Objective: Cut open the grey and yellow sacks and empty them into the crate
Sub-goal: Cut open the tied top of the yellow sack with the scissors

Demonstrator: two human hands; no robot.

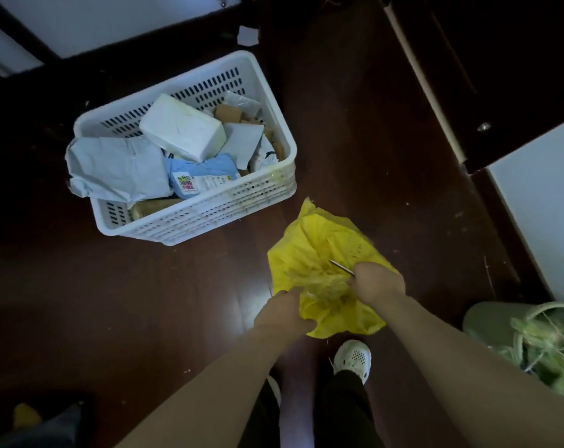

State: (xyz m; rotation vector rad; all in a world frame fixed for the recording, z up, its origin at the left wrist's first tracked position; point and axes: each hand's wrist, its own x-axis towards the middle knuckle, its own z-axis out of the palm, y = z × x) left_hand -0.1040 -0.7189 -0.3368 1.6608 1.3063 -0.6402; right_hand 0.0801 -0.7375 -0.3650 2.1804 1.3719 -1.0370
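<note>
Hands (284,310) (378,280) clutching yellow sack (309,250), right gripping blade (341,267)

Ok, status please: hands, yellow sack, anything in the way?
Left hand grips yellow sack. Right hand holds blade over it. Sack beside crate, not over it. Bare floor between them.

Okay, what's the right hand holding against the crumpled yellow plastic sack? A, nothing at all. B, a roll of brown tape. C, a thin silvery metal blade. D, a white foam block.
C: the right hand grips a thin silvery metal blade whose tip points across the crumpled yellow plastic sack, which the left hand holds by its near edge.
</note>
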